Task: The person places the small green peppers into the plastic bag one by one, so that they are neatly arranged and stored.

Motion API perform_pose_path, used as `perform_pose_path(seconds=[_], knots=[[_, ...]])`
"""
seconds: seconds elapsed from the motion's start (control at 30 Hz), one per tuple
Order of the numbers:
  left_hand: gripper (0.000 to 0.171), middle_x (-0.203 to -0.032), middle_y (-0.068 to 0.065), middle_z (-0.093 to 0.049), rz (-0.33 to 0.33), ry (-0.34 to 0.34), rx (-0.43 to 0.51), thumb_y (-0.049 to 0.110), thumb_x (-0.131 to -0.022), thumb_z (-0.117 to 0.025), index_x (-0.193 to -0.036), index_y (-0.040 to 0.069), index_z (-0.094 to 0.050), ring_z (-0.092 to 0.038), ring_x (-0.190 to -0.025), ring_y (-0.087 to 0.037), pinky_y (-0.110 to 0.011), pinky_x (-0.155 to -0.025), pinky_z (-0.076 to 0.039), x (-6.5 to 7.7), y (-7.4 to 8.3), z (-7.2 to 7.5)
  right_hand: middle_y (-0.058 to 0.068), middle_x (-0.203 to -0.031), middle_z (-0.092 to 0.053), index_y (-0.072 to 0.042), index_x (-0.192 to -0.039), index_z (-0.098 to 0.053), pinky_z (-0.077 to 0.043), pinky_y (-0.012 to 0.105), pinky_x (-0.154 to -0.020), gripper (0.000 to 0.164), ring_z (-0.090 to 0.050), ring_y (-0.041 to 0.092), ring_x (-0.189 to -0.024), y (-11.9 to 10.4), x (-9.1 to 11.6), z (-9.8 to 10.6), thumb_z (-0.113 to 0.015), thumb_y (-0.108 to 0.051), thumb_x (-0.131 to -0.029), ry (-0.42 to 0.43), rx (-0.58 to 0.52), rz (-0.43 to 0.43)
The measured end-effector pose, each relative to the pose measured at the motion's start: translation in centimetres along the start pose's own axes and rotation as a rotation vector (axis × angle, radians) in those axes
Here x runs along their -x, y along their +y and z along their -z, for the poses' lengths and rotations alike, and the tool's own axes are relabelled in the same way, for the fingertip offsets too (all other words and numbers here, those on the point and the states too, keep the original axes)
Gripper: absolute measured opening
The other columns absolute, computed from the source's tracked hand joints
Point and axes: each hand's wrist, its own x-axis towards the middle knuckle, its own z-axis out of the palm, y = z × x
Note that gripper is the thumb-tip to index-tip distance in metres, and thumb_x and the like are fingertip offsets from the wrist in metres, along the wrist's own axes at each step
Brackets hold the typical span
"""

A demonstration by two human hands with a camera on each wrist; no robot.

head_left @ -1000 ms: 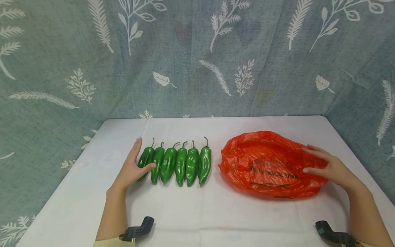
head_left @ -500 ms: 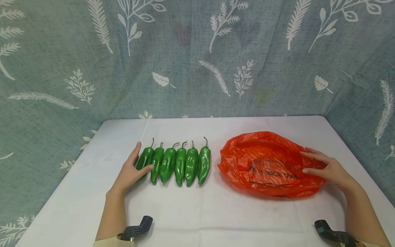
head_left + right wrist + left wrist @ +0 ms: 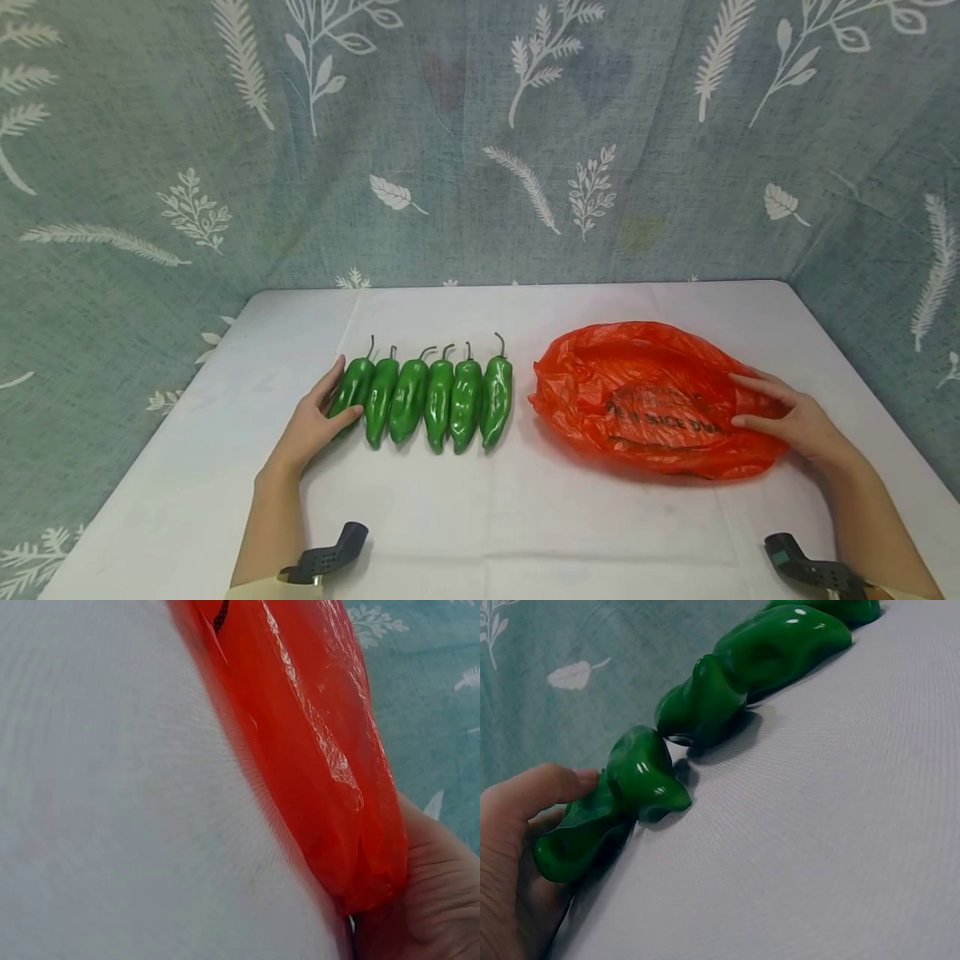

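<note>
In the head view, my left hand (image 3: 313, 423) is at the leftmost green pepper (image 3: 352, 387), thumb across its near side and fingers along its left. The left wrist view has that pepper (image 3: 581, 844) between the thumb and the fingers, part of which are hidden behind it. My right hand (image 3: 806, 425) grips the right end of a crumpled red plastic bag (image 3: 600, 417) with dark print. Its thumb and index finger lie over the bag; the other fingers are mostly hidden. The right wrist view has the bag (image 3: 315, 787) covering much of this hand (image 3: 435, 892).
Several more green peppers (image 3: 438, 404) lie side by side in a row, stems to the back. The white-covered table (image 3: 555, 533) ends at a leaf-patterned blue-green cloth (image 3: 450, 208). Black wrist camera mounts (image 3: 330, 557) stick out from both forearms.
My left thumb and fingers have drawn in around the leftmost pepper. The right hand has moved slightly left and closed in on the bag's right end. The other peppers stay put.
</note>
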Motion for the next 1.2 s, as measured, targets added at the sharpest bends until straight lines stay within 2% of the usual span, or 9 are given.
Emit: perform_pose_path(seconds=[0.1,0.2,0.33,0.53,0.67,0.77,0.9,1.1,1.2], knots=[[0.085,-0.156,-0.015,-0.02,-0.003,-0.001,-0.016,0.03,-0.086,-0.068,-0.153,0.022,-0.016,-0.019,-0.142,-0.039,-0.051,-0.112,-0.023,-0.1,0.0,-0.1,0.028,-0.151,-0.019,-0.007,-0.142,-0.042,-0.046,0.015,-0.08,0.066,-0.017,0.051,-0.133,0.2,0.1,-0.2,-0.069,-0.028,-0.086,-0.001,0.008,-0.007],[0.082,-0.156,-0.015,-0.021,-0.009,-0.01,-0.03,0.025,-0.086,-0.067,-0.152,0.02,-0.019,-0.019,-0.141,-0.04,-0.052,-0.112,-0.023,-0.2,0.0,-0.3,0.028,-0.151,-0.019,-0.008,-0.142,-0.041,-0.044,0.01,-0.077,0.067,-0.017,0.052,-0.133,0.3,0.3,-0.4,-0.07,-0.028,-0.085,0.006,0.003,-0.018],[0.081,-0.156,-0.012,-0.021,0.0,-0.016,-0.053,0.025,-0.086,-0.067,-0.152,0.022,-0.021,-0.019,-0.141,-0.04,-0.056,-0.111,-0.021,-0.4,-0.1,-0.4,0.029,-0.151,-0.019,-0.008,-0.142,-0.041,-0.035,0.001,-0.072,0.066,-0.017,0.052,-0.133,0.4,0.4,-0.6,-0.07,-0.027,-0.085,0.016,-0.016,-0.013],[0.081,-0.155,-0.017,-0.021,0.071,-0.021,-0.075,0.028,-0.086,-0.066,-0.152,0.029,-0.02,-0.017,-0.14,-0.044,-0.061,-0.11,-0.018,-0.6,0.1,0.0,0.028,-0.151,-0.018,-0.009,-0.143,-0.041,-0.038,0.002,-0.073,0.066,-0.016,0.052,-0.133,0.3,0.2,-0.6,-0.069,-0.027,-0.086,0.019,-0.026,0.0],[0.078,-0.154,-0.02,-0.021,0.136,-0.016,-0.063,0.021,-0.087,-0.06,-0.152,0.029,-0.018,-0.02,-0.139,-0.045,-0.062,-0.108,-0.021,-0.8,0.7,-0.1,0.028,-0.152,-0.018,-0.01,-0.143,-0.041,-0.037,0.002,-0.073,0.066,-0.016,0.052,-0.133,0.2,0.1,-0.5,-0.07,-0.027,-0.086,0.01,-0.022,-0.003],[0.076,-0.154,-0.021,-0.021,0.164,-0.002,-0.029,0.016,-0.086,-0.057,-0.152,0.027,-0.019,-0.021,-0.139,-0.045,-0.061,-0.108,-0.022,-0.9,1.1,-0.2,0.027,-0.152,-0.017,-0.01,-0.143,-0.041,-0.037,0.002,-0.073,0.066,-0.016,0.052,-0.134,0.2,0.1,-0.5,-0.069,-0.028,-0.086,0.004,-0.028,-0.014],[0.075,-0.154,-0.02,-0.022,0.165,0.016,0.009,0.013,-0.087,-0.058,-0.151,0.025,-0.022,-0.019,-0.14,-0.044,-0.06,-0.11,-0.02,-1.1,1.4,-0.4,0.027,-0.152,-0.017,-0.011,-0.144,-0.04,-0.037,0.002,-0.072,0.067,-0.016,0.052,-0.134,0.3,0.1,-0.3,-0.069,-0.028,-0.086,0.0,-0.03,-0.027],[0.072,-0.154,-0.017,-0.023,0.182,0.049,0.137,0.008,-0.085,-0.062,-0.149,0.021,-0.031,-0.02,-0.14,-0.041,-0.056,-0.111,-0.02,-1.1,1.3,-0.2,0.027,-0.152,-0.017,-0.01,-0.144,-0.04,-0.038,0.003,-0.072,0.068,-0.016,0.052,-0.134,0.5,0.1,-0.2,-0.069,-0.028,-0.086,0.004,-0.023,-0.026],[0.072,-0.155,-0.015,-0.023,0.204,0.056,0.182,0.007,-0.084,-0.064,-0.148,0.02,-0.033,-0.019,-0.141,-0.04,-0.055,-0.112,-0.019,-0.9,1.0,0.2,0.027,-0.152,-0.018,-0.009,-0.143,-0.04,-0.046,0.012,-0.08,0.068,-0.017,0.051,-0.134,0.3,0.0,-0.3,-0.069,-0.029,-0.086,0.005,-0.005,-0.017]])
